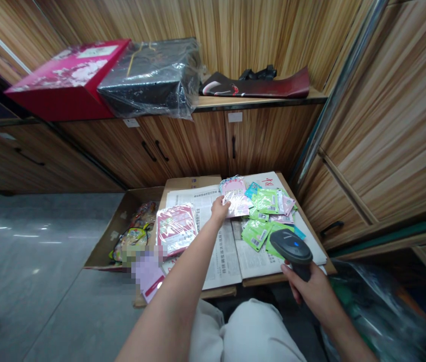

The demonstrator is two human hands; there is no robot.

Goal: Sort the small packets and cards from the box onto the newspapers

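Note:
My left hand [219, 209] is closed on the near left edge of a pink plastic-wrapped packet [237, 203], which lies at the far middle of the newspaper [220, 251]. Wrapped round the handle of a black barcode scanner [292, 247] is my right hand [305, 284], near the front right. The scanner's head is raised over the paper, with a small blue light on top. Between the hands are several green sachets [256, 234], mixed with a few pink and blue ones. Left of my forearm is a stack of pink-and-white wrapped packets [176, 229].
An open cardboard box [102, 249] with colourful packaged goods stands at left. A purple card [148, 274] lies at the near left corner. Behind are wooden cabinets [205, 146], with a red gift box [73, 75] and a plastic-wrapped black box [152, 75] on the shelf. Plastic bags [379, 301] sit at right.

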